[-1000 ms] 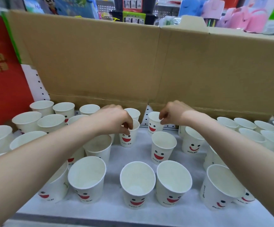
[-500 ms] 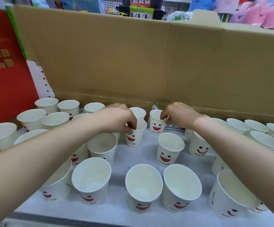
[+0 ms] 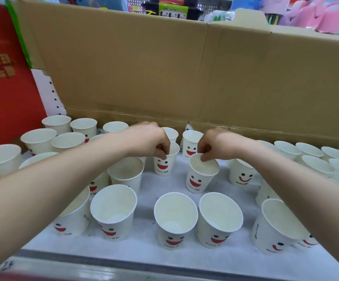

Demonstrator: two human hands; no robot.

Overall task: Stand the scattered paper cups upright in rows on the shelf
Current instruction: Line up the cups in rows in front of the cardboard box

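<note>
Several white paper cups with red smiley faces stand upright on the white shelf [image 3: 144, 246]. My left hand [image 3: 150, 141] pinches the rim of a cup [image 3: 165, 165] in the middle of the shelf. My right hand [image 3: 215, 146] pinches the far rim of a second cup [image 3: 200, 178] just right of it; that cup tilts slightly. Behind the two hands stands another cup [image 3: 190, 147] by the cardboard. Three cups [image 3: 174, 220] line the front row between my arms.
A tall brown cardboard sheet [image 3: 164, 74] walls off the back of the shelf. A red box [image 3: 4, 78] stands at the left. More upright cups crowd the left [image 3: 37, 139] and right [image 3: 316, 165] sides. The shelf's front edge [image 3: 124, 268] runs along the bottom.
My right hand left the back cup by the cardboard and moved nearer, now pinching the rim of the cup in the middle row. My left hand keeps hold of its cup.
</note>
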